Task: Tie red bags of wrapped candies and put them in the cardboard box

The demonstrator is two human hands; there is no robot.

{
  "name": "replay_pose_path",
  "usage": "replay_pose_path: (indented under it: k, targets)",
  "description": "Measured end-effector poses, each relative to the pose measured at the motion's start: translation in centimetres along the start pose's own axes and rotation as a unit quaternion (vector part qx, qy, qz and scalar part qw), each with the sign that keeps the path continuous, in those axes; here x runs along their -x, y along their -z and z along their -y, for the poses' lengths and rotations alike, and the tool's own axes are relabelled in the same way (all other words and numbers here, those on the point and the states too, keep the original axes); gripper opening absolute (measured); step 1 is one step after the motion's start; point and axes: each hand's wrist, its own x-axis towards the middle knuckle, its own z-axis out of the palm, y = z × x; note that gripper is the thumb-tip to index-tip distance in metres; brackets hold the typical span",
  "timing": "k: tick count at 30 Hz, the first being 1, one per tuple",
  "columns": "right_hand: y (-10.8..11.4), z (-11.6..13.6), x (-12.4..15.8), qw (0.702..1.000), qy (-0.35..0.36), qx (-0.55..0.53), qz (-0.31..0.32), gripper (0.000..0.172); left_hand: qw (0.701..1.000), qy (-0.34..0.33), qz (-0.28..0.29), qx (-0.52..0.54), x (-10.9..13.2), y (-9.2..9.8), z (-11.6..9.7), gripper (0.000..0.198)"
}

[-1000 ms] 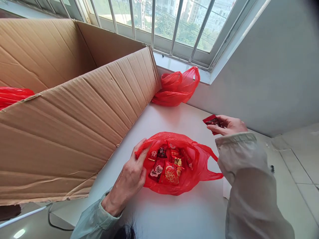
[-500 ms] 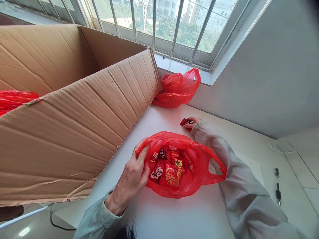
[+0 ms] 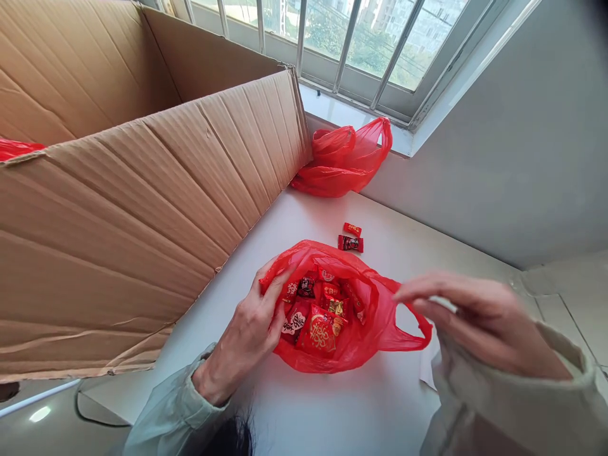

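My left hand (image 3: 247, 335) grips the left rim of a red plastic bag (image 3: 380, 316), thumb on the inside and fingers behind. The bag's mouth gapes upward, showing several wrapped sweets (image 3: 316, 330) in red, black and gold. Beside the bag's right handle, my right hand (image 3: 479, 316) hovers with thumb and fingers apart, holding nothing that I can see. Its fingertips are close to the handle; whether they touch it I cannot tell. Beyond the bag, a small red sweet (image 3: 352, 228) and a dark red sweet (image 3: 350, 244) lie on the white table (image 3: 304, 218).
A large open cardboard box (image 3: 190, 196) fills the left side, with some red plastic inside. Another red bag (image 3: 349, 158) rests at the back between the box and the grey wall (image 3: 498, 139). Behind them is a barred window (image 3: 370, 50).
My right hand has let go of the sweets behind the bag and come back toward me, to the bag's right handle. My left hand keeps its grip. The view has shifted slightly.
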Motion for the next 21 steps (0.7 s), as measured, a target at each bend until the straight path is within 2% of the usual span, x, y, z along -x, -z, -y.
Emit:
replay_pose_path:
  k: [2, 4, 6, 9, 11, 14, 21]
  targets:
    - [-2.7, 1.2, 1.1, 0.992, 0.000, -0.016, 0.123, 0.024, 1.000, 0.003, -0.001, -0.001, -0.2, -0.1, -0.2, 0.055]
    - [-6.4, 1.3, 1.3, 0.983, -0.052, 0.049, 0.171, 0.026, 1.000, 0.005, 0.005, -0.001, -0.3, -0.1, -0.4, 0.053]
    - [-10.4, 0.9, 1.0, 0.960, -0.131, 0.165, 0.186, 0.029, 1.000, 0.004, 0.013, 0.001, -0.4, 0.0, -0.6, 0.052]
    - [-15.0, 0.3, 0.9, 0.947, -0.137, 0.249, 0.152, 0.053, 1.000, 0.003, 0.022, 0.000, -0.4, 0.1, -0.6, 0.053]
    - [-16.8, 0.4, 1.2, 0.941, -0.133, 0.287, 0.122, 0.062, 1.000, 0.004, 0.026, -0.003, -0.3, 0.1, -0.5, 0.052]
    - [-17.4, 0.8, 1.8, 0.937, -0.121, 0.310, 0.106, 0.061, 1.000, 0.002, 0.023, -0.010, -0.4, 0.2, -0.4, 0.052]
    - [-14.9, -0.3, 1.9, 0.960, -0.054, 0.228, 0.155, 0.057, 1.000, 0.006, -0.004, -0.012, -0.8, 0.2, -0.9, 0.060]
